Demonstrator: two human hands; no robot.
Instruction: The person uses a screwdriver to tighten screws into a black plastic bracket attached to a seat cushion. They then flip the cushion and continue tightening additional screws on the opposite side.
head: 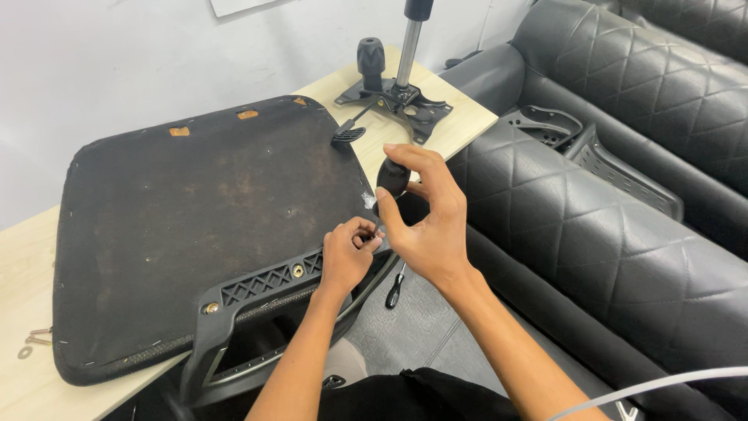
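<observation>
At centre frame I held my right hand (425, 214) curled around the black rounded handle of a screwdriver (393, 178), fingers closed on it from above — the shaft ran down toward the seat edge and was mostly hidden. My left hand (347, 253) sat just below and to the left, fingertips pinched tight at the tool's tip; what they pinched was too small to tell. Both hands worked at the right end of a black plastic armrest bracket (265, 284), which lay across the lower edge of the upturned seat base (195, 218) on the wooden table (23, 265). A second screwdriver (395, 290) lay on the floor below the hands. The chair mechanism plate (397, 101) — gas cylinder upright — stood at upper centre; a black quilted sofa (608, 234) filled the right.
</observation>
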